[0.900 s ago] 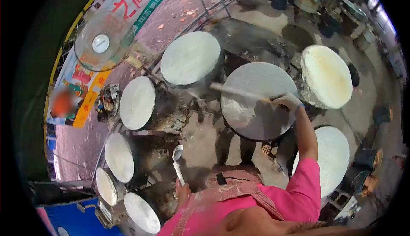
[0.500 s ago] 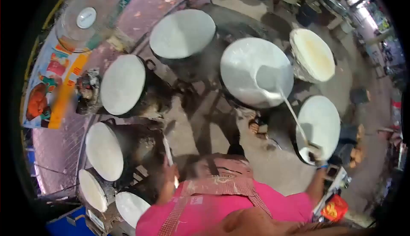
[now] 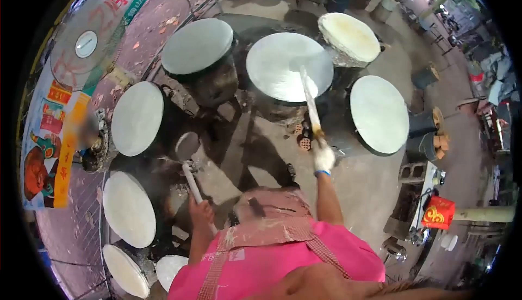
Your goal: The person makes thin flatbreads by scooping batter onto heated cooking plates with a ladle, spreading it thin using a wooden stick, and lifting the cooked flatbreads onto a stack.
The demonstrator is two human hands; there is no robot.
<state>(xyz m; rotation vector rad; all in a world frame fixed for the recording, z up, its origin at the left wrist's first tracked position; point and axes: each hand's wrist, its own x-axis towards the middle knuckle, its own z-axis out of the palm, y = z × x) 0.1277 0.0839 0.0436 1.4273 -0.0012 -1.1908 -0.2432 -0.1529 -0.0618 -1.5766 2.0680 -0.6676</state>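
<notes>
My right hand point(image 3: 324, 157), in a white work glove with a blue cuff, is closed around the handle of a long-handled ladle point(image 3: 309, 92). Its head lies in a wide round pan point(image 3: 263, 50) of white liquid, partly hidden. Bare and low on the left, my left hand point(image 3: 202, 211) grips the pale handle of a second ladle point(image 3: 187, 147). That ladle's round grey head hangs over the floor, beside a dark stove and apart from any pan.
White-filled pans surround me, including a left pan point(image 3: 137, 119), a back pan point(image 3: 197, 47) and a right pan point(image 3: 379, 114). A crusted pan point(image 3: 349, 36) stands behind. Bricks point(image 3: 304, 141) lie below the middle pan; a red bag point(image 3: 438, 213) sits right.
My right hand has swung from over the right pan to just in front of the middle pan, with its ladle. The left ladle's head has come into view. The camera view has shifted.
</notes>
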